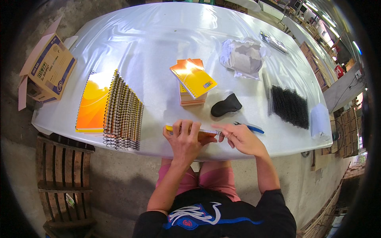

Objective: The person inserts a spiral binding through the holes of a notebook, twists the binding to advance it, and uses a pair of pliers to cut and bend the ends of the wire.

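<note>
Both hands worked at the white table's [158, 47] near edge. Left hand [183, 139] lay clamped over a yellow notebook [190, 130] there; right hand [238, 137] pinched its end, index finger out. Blue-handled pliers [250, 127] just beyond the right hand. Bound notebooks [119, 111] lay toward the table's left side, black coils [289, 106] toward its right.

A thin notebook [198, 132] with a yellow cover lies flat at the near edge of the white table, long side running left to right. Most of it is hidden: only a yellow strip at its left end, a pale band along its far edge and a brownish patch near its middle show. Its right end carries a wire spiral binding, too small to make out in detail. It sits well apart from the stacked notebooks farther back
</note>
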Demonstrator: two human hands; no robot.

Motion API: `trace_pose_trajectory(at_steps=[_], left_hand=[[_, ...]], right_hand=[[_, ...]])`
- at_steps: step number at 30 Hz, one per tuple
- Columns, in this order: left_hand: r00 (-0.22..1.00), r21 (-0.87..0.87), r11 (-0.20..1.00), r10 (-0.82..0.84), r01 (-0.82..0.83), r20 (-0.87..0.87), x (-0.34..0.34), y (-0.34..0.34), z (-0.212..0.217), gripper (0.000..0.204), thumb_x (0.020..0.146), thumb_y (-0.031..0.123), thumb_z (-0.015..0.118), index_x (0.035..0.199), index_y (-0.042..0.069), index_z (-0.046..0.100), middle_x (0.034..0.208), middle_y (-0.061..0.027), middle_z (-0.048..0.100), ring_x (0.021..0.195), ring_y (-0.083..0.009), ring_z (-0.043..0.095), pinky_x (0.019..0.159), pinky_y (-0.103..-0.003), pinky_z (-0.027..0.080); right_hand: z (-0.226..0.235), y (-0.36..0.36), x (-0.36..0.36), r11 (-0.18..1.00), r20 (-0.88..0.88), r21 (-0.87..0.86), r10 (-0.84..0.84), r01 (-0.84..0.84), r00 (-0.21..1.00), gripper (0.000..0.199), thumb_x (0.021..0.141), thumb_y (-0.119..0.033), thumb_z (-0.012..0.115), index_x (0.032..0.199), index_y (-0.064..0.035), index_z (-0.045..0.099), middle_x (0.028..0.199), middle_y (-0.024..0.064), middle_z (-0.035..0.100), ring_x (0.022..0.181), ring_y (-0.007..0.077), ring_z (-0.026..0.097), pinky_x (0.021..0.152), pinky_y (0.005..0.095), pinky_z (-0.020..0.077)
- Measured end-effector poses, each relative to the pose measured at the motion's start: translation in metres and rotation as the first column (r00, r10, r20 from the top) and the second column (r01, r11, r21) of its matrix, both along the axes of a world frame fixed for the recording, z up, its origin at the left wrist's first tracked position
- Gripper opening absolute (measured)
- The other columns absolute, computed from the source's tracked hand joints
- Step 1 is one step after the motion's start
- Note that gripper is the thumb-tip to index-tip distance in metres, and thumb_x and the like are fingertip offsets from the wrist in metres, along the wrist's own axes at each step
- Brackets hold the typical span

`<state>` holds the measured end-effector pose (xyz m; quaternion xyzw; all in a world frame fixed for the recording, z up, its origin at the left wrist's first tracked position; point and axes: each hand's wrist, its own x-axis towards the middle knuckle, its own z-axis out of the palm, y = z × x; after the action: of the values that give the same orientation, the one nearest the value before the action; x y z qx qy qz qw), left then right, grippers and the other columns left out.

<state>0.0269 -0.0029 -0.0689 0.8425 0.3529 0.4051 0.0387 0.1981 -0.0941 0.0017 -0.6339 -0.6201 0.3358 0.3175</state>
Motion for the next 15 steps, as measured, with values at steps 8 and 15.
trace_pose_trajectory(at_steps=[8, 15], left_hand=[[0.997, 0.002, 0.997, -0.079, 0.079, -0.005, -0.008, -0.002, -0.001, 0.045, 0.062, 0.050, 0.075, 0.085, 0.015, 0.060, 0.087, -0.0013, 0.050, 0.096, -0.0225, 0.048, 0.091, -0.052, 0.029], [0.990, -0.020, 0.990, -0.139, 0.139, 0.007, -0.010, 0.006, 0.002, 0.040, 0.063, 0.048, 0.076, 0.078, 0.014, 0.059, 0.087, -0.0029, 0.050, 0.094, -0.0229, 0.048, 0.088, -0.054, 0.030]], right_hand=[[-0.008, -0.014, -0.010, 0.985, 0.103, 0.154, -0.098, 0.081, 0.990, 0.022, 0.086, -0.011, 0.061, 0.108, -0.0073, 0.064, 0.091, 0.0129, 0.063, 0.071, 0.0234, 0.060, 0.064, 0.0309, 0.0467], [0.002, 0.007, 0.008, 0.988, -0.052, 0.075, 0.137, -0.133, 0.989, 0.024, 0.084, -0.012, 0.064, 0.108, -0.0086, 0.064, 0.076, 0.0108, 0.064, 0.072, 0.0210, 0.064, 0.066, 0.0302, 0.0476]])
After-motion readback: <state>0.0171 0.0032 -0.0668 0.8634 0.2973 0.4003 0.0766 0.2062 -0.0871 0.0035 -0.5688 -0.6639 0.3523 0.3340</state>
